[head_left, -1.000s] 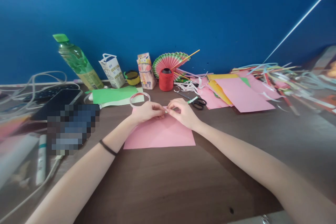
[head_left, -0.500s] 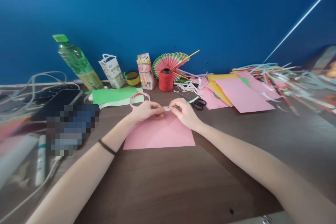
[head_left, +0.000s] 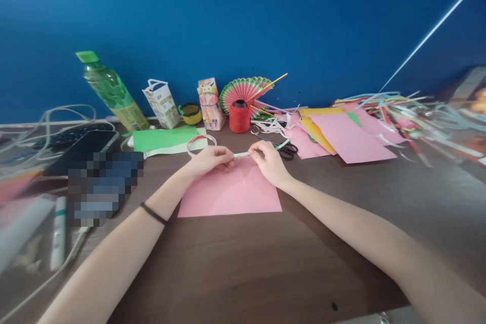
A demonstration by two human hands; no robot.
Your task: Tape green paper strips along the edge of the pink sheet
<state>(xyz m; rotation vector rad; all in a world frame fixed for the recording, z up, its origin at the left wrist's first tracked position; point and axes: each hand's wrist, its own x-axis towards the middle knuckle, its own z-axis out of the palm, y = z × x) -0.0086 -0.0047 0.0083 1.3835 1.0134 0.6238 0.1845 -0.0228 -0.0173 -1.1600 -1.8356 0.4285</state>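
Note:
My left hand [head_left: 211, 160] and my right hand [head_left: 268, 159] are both pinched on a thin white-and-green paper strip [head_left: 243, 154] stretched between them. They hover over the far edge of a pink paper sheet [head_left: 231, 193] lying on the brown table [head_left: 266, 263]. A tape ring [head_left: 201, 144] lies just beyond my left hand. Black scissors [head_left: 287, 149] lie just past my right hand.
Along the blue wall stand a green bottle [head_left: 110, 88], a white carton [head_left: 161, 103], a patterned carton [head_left: 210, 103], a red thread spool [head_left: 240, 116] and a paper fan [head_left: 245, 88]. Green paper [head_left: 163, 137] lies left; pink and yellow sheets [head_left: 341, 136] and strips lie right. Cables and a marker [head_left: 57, 233] sit far left.
My hands have drawn apart, the right moving rightward, so more of the strip shows between them.

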